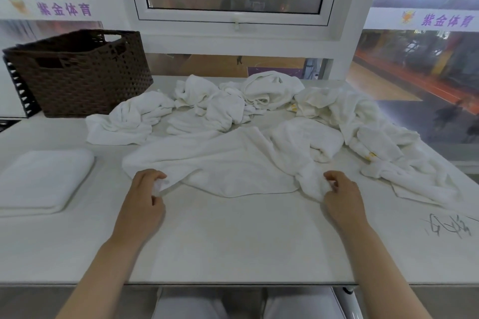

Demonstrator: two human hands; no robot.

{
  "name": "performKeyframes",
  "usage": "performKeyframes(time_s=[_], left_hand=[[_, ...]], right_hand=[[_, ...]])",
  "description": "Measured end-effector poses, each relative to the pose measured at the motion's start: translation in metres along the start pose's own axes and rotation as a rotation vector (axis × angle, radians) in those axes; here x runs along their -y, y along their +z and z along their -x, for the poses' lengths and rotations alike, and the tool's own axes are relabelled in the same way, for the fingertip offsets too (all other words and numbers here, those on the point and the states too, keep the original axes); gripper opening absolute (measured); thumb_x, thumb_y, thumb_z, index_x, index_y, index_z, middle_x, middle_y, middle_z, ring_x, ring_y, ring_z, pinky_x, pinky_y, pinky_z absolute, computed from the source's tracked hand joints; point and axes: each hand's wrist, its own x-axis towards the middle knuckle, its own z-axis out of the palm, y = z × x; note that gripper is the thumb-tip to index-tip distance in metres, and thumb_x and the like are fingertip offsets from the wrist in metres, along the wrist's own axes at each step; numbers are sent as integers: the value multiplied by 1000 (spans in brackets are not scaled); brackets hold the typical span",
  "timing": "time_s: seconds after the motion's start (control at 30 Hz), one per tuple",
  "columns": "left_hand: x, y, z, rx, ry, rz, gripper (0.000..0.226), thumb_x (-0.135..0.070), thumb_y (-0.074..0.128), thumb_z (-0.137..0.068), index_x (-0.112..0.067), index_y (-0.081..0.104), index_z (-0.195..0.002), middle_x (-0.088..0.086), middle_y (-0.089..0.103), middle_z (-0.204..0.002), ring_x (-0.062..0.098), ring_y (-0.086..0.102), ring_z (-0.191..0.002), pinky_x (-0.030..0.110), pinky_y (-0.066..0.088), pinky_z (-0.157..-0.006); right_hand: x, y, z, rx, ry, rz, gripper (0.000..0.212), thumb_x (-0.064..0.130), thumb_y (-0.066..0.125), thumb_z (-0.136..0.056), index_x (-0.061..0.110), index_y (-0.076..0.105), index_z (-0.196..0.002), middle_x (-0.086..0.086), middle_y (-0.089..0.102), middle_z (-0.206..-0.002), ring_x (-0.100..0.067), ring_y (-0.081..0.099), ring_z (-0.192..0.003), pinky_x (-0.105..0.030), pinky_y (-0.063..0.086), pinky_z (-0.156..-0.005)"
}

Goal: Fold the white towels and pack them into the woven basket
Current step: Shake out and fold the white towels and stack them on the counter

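Observation:
A crumpled white towel (228,163) lies spread on the white table (233,241) in front of me. My left hand (145,197) pinches its near left corner. My right hand (342,197) grips its bunched near right edge. Behind it lie several more crumpled white towels (233,101), running across to the right (363,122). A folded white towel (44,179) lies flat at the left. The dark brown woven basket (83,75) stands at the back left; I cannot see what its inside holds.
A window wall runs along the table's far edge. A black rack (18,85) stands left of the basket. Black scribbles (448,228) mark the table at the right. The table's near edge is just below my forearms.

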Motion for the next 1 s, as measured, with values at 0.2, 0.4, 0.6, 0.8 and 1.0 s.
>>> performKeyframes(time_s=[0.2,0.4,0.6,0.8,1.0], left_hand=[[-5,-3,4,-99,-34,60,56,22,38,-80,-19,52,-116,-9,42,-116,1,46,-106,22,37,-90],[1,-7,0,-69,-7,97,27,-7,57,-96,-34,54,-93,-8,57,-97,10,54,-89,3,37,-73],[-2,-10,3,-54,-32,129,14,-12,62,-94,-26,64,-92,-15,66,-96,3,59,-93,3,38,-72],[-7,-12,3,-90,-17,115,15,-7,61,-93,-22,61,-96,-11,61,-95,2,57,-87,8,39,-74],[-13,-15,4,-82,-77,230,15,-13,64,-92,-27,61,-87,-14,63,-91,2,59,-89,11,41,-69]], right_hand=[[-16,-19,13,-114,14,225,35,5,56,-84,8,54,-119,-15,56,-113,-33,48,-108,-36,37,-82],[-19,-34,11,-110,196,563,38,41,53,-92,10,61,-114,-14,59,-111,-34,51,-103,-38,38,-84],[22,-40,-5,-294,139,-39,21,21,53,-96,6,58,-110,-6,59,-88,-27,54,-84,-32,37,-73],[116,-30,-32,-418,-136,-265,14,20,53,-96,12,61,-104,2,61,-90,-13,53,-79,-5,34,-62],[214,40,-33,-235,-437,-274,14,24,59,-94,15,65,-101,7,66,-88,-8,57,-77,-7,37,-66]])
